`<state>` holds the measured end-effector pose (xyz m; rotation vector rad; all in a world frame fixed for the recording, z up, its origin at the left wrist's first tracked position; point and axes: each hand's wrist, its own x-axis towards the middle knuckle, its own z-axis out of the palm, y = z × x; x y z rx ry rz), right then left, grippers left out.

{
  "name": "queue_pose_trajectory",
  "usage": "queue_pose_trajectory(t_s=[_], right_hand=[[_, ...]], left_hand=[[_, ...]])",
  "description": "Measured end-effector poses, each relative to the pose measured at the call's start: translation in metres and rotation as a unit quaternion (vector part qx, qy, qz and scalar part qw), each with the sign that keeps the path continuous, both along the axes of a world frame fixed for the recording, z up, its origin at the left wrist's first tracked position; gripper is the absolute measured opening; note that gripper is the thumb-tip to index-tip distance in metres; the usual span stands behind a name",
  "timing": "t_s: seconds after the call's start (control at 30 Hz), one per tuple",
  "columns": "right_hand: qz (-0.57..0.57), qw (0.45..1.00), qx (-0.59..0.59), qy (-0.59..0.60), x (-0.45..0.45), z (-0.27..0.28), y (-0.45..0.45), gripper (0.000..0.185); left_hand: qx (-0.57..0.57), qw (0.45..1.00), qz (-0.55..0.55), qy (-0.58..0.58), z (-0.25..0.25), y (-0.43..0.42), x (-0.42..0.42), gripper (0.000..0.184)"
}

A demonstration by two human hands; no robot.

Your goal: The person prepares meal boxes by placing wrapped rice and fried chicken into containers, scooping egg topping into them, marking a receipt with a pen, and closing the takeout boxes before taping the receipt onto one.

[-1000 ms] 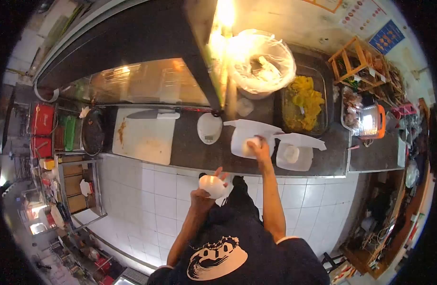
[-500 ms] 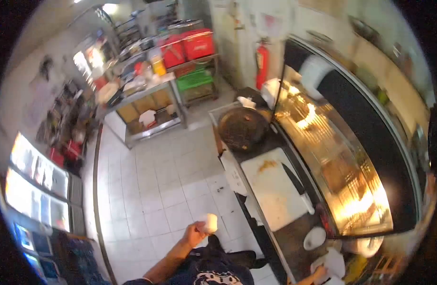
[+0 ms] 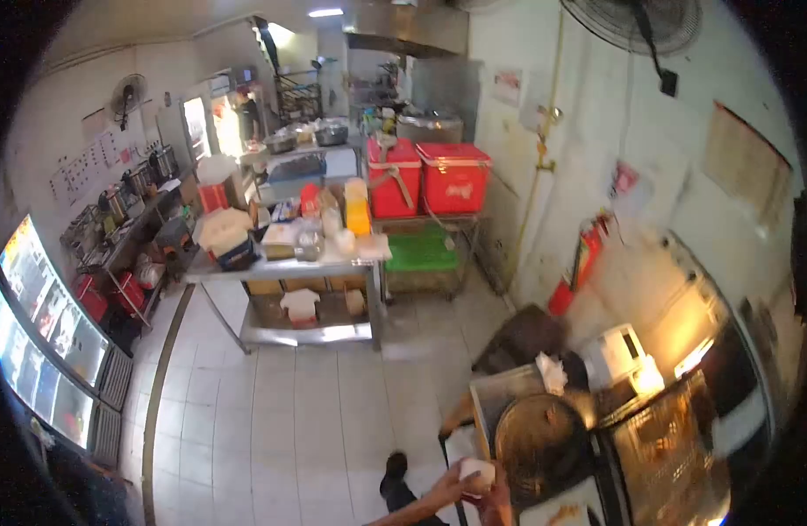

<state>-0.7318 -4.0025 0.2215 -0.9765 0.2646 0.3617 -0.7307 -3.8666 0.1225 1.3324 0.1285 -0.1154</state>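
Tabletop (image 3: 502, 387), lower right: pan (image 3: 542, 443) and board (image 3: 583, 496) on it. White thing (image 3: 480, 474) beside the pan: lifted, not set down; contents, if any, cannot be told. Your left hand (image 3: 448, 491) and right hand (image 3: 502, 501) curl around it from opposite sides; exact finger spread too blurred to read.

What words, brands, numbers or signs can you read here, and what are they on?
No text is clear enough to quote.
Right-hand red cooler: white lettering, blurred.
Left wall chart: too small.
Paper above the fire extinguisher: blurred.
Brownish wall sheet: unreadable.
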Motion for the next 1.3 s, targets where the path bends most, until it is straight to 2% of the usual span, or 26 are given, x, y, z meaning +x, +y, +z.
queue_pose_trajectory(t_s=[0.07,0.1,0.13,0.17,0.23,0.27,0.3,0.37,0.43,0.47,0.5,0.53,0.6,0.63,0.67,0.7,0.73,0.8,0.83,0.93,1.0,1.03,1.07,1.17,1.23,1.3], right_hand=[[-0.043,0.989,-0.027,0.137,0.08,0.067,0.077,0.043],[0.015,0.996,-0.02,0.088,0.119,0.052,0.093,0.047],[0.07,0.997,-0.014,0.037,0.158,0.037,0.108,0.051],[0.076,0.995,-0.008,0.06,0.201,0.024,0.126,0.048],[0.088,0.996,-0.024,0.02,0.273,0.03,0.166,0.046],[0.086,0.991,-0.1,0.012,0.308,0.037,0.189,0.044],[0.098,0.991,-0.09,-0.008,0.338,0.052,0.214,0.044],[0.106,0.989,-0.104,0.025,0.41,0.039,0.26,0.057],[0.106,0.988,-0.115,-0.014,0.478,0.037,0.31,0.056],[0.111,0.985,-0.126,-0.046,0.502,0.034,0.332,0.055],[0.104,0.986,-0.125,-0.04,0.521,0.029,0.351,0.055],[0.086,0.987,-0.131,-0.017,0.553,0.029,0.374,0.054],[0.045,0.992,-0.118,-0.006,0.608,0.01,0.397,0.053],[0.038,0.992,-0.121,-0.01,0.635,0.019,0.403,0.053],[0.027,0.992,-0.12,-0.006,0.65,0.031,0.408,0.053],[0.015,0.993,-0.116,0.002,0.658,0.043,0.414,0.052],[0.013,0.993,-0.113,0.022,0.675,0.057,0.417,0.054],[-0.036,0.988,-0.135,0.071,0.704,0.084,0.422,0.054],[-0.074,0.979,-0.158,0.106,0.727,0.092,0.422,0.054],[-0.06,0.974,-0.189,0.108,0.805,0.076,0.414,0.054],[-0.015,0.982,-0.176,0.068,0.856,0.034,0.393,0.055],[0.0,0.98,-0.182,0.077,0.882,0.034,0.389,0.055],[0.012,0.979,-0.196,0.045,0.911,0.046,0.389,0.055],[0.052,0.978,-0.2,-0.008,0.991,0.064,0.383,0.056],[0.08,0.979,-0.186,-0.027,1.036,0.057,0.376,0.058],[0.096,0.973,-0.18,-0.106,1.074,0.045,0.375,0.063]], left_hand=[[0.296,0.95,0.017,-0.096,0.0,0.051,0.064,0.057],[0.541,0.822,0.032,-0.175,0.03,0.096,0.09,0.056],[0.584,0.793,0.035,-0.17,0.05,0.136,0.125,0.053],[0.62,0.765,0.039,-0.167,0.067,0.176,0.168,0.05],[0.452,0.872,0.121,-0.142,0.118,0.258,0.252,0.051],[0.454,0.864,0.158,-0.148,0.137,0.296,0.293,0.049],[0.459,0.852,0.196,-0.157,0.153,0.335,0.333,0.048],[0.37,0.875,0.26,-0.172,0.168,0.414,0.433,0.048],[0.397,0.854,0.278,-0.188,0.227,0.485,0.531,0.05],[0.375,0.833,0.313,-0.259,0.219,0.524,0.589,0.049],[0.431,0.808,0.307,-0.26,0.22,0.566,0.65,0.049],[0.399,0.801,0.355,-0.269,0.238,0.59,0.7,0.05],[0.477,0.757,0.366,-0.255,0.269,0.643,0.798,0.052],[0.471,0.76,0.365,-0.26,0.28,0.661,0.843,0.052],[0.551,0.714,0.374,-0.216,0.287,0.675,0.882,0.058],[0.63,0.659,0.374,-0.17,0.289,0.69,0.916,0.066],[0.633,0.662,0.361,-0.174,0.277,0.719,0.957,0.066],[0.736,0.594,0.281,-0.161,0.239,0.771,1.037,0.071],[0.733,0.598,0.28,-0.165,0.238,0.772,1.054,0.071],[0.721,0.598,0.304,-0.173,0.23,0.76,1.065,0.076],[0.682,0.667,0.285,-0.09,0.234,0.734,1.071,0.08],[0.683,0.668,0.287,-0.071,0.227,0.731,1.079,0.08],[0.704,0.638,0.301,-0.083,0.219,0.728,1.087,0.084],[0.717,0.621,0.314,-0.032,0.243,0.714,1.099,0.087],[0.647,0.708,0.277,0.056,0.255,0.712,1.102,0.074],[0.683,0.677,0.272,-0.037,0.259,0.705,1.105,0.07]])
